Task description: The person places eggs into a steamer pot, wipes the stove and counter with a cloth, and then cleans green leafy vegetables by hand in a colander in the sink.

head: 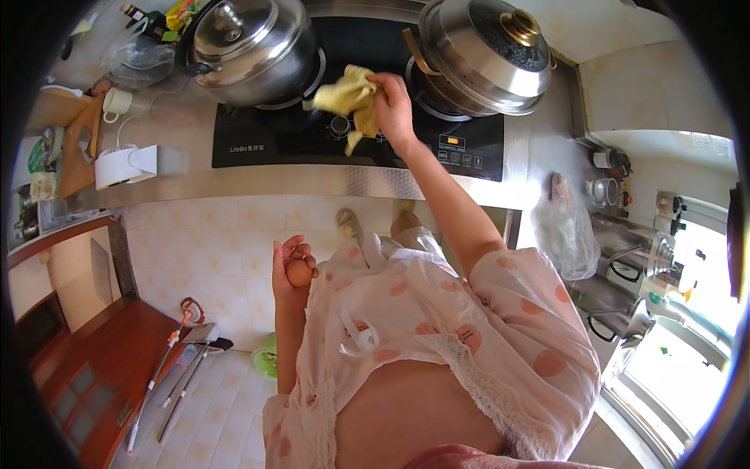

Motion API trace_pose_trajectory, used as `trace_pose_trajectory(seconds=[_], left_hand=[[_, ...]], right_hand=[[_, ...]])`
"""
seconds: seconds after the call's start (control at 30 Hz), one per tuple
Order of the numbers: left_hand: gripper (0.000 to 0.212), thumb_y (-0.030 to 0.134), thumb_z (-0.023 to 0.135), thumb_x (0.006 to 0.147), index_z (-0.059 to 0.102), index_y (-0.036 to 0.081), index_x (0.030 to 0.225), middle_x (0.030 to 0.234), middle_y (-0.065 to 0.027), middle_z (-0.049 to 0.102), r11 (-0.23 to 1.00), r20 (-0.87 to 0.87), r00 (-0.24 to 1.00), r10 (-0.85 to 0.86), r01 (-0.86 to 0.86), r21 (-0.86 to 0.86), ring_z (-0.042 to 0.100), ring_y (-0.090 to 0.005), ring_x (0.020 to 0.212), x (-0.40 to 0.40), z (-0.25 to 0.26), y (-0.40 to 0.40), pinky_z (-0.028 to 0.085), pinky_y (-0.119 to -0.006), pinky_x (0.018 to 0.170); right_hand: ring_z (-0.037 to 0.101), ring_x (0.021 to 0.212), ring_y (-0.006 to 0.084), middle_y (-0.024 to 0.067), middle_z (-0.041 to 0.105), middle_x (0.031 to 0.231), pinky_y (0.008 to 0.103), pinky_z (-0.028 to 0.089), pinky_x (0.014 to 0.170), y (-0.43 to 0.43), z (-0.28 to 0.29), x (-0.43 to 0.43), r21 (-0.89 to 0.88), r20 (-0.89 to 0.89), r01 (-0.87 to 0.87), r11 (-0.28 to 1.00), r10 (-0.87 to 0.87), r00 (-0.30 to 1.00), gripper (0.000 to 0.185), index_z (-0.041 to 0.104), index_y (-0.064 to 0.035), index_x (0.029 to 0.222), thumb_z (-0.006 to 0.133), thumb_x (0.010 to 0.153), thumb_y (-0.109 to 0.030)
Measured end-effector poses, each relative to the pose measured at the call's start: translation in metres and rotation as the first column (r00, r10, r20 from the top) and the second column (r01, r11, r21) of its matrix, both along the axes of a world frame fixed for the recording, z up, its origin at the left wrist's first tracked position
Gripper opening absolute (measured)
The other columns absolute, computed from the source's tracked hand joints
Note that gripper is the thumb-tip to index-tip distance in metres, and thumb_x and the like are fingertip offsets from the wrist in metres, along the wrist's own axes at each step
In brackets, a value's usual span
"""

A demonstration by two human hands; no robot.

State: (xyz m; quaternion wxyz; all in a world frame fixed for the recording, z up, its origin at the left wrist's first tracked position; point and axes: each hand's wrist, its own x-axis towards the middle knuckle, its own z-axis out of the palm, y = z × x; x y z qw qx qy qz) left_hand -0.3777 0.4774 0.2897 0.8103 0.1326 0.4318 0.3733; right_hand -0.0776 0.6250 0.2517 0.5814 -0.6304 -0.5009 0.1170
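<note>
Above the front middle of the black glass cooktop [281, 126], my right hand [394, 111] grips a crumpled yellow cloth [351, 97] that hangs down over the control knobs. Low at the left, beside my body, my left hand [291, 264] holds a brown egg [299, 273], palm turned up. A lidded stainless steel pot [252, 58] with dark handles stands on the left burner. On the right burner sits a wide steel pot [451, 70] under a domed lid with a glass centre and a gold-coloured knob. A small red display is lit at the cooktop's front right.
Left on the steel counter [187, 182] are a white device [123, 166], a white mug [118, 102], plastic bags and a dark bottle [146, 20]. A plastic bag [565, 234], jars and metal pots stand at the right. Mops lean near a reddish-brown door [111, 352] at lower left.
</note>
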Motion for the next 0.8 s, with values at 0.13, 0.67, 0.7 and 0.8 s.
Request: trace_pose_trajectory(seconds=[0.13,0.67,0.7,0.8], left_hand=[[0.044,0.046,0.035,0.092,0.054,0.008,0.103,0.079,-0.0021,0.054,0.998,0.032,0.998,0.049,-0.048,-0.037,0.052,-0.0123,0.062,-0.020,-0.008,-0.002,0.042,-0.026,0.050],[0.043,0.047,0.037,0.092,0.053,0.009,0.103,0.080,0.0008,0.052,0.936,-0.074,0.961,0.266,-0.276,-0.218,0.051,-0.0104,0.067,-0.014,-0.003,0.002,0.040,-0.025,0.055],[0.043,0.047,0.037,0.092,0.053,0.009,0.103,0.080,0.0009,0.052,0.942,-0.055,0.963,0.263,-0.269,-0.202,0.051,-0.0103,0.067,-0.010,-0.003,0.007,0.040,-0.025,0.055],[0.043,0.046,0.036,0.092,0.052,0.009,0.103,0.079,0.0004,0.052,0.952,-0.022,0.969,0.246,-0.245,-0.182,0.051,-0.0108,0.065,-0.006,-0.003,0.021,0.041,-0.025,0.053]], right_hand=[[0.046,0.111,0.0297,0.0125,0.047,0.121,0.0408,0.037,0.094,0.044,-0.067,0.015,-0.362,0.622,-0.107,0.926,0.325,0.712,0.034,0.057,-0.0058,0.106,0.059,0.073,-0.012],[0.035,0.120,0.0368,0.0149,0.040,0.130,0.0441,0.032,0.097,0.173,-0.116,0.029,-0.236,0.688,0.259,0.937,-0.027,0.726,0.041,0.048,-0.0003,0.116,0.054,0.083,-0.025],[0.036,0.118,0.0370,0.0139,0.041,0.128,0.0446,0.034,0.094,0.155,-0.108,0.028,-0.381,0.662,0.244,0.892,0.079,0.745,0.038,0.050,-0.0023,0.115,0.055,0.082,-0.020],[0.043,0.110,0.0369,0.0129,0.047,0.118,0.0432,0.040,0.087,0.109,-0.082,0.033,-0.531,0.291,-0.018,0.847,0.202,0.935,0.030,0.054,-0.0056,0.106,0.053,0.077,-0.005]])
